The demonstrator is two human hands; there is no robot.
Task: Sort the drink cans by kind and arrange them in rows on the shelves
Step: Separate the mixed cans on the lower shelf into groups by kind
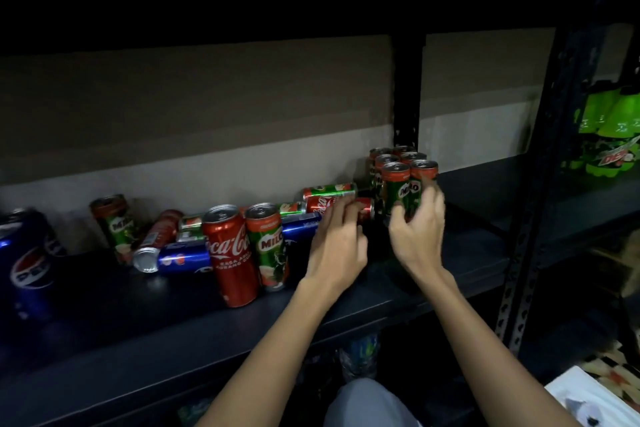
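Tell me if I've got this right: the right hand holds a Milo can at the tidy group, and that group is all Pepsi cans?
Not quite. The head view shows the right hand gripping a Milo can, but the upright group is Milo cans, not Pepsi.

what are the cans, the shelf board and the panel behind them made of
Cans, such as the upright Coca-Cola can: thin metal, likely aluminium, with glossy printed sides and bare silvery tops that catch the light.
Shelf board: dark and smooth with a faint sheen, possibly painted metal or laminate; unclear which.
Back panel: flat, matte and brown, looks like cardboard or hardboard.
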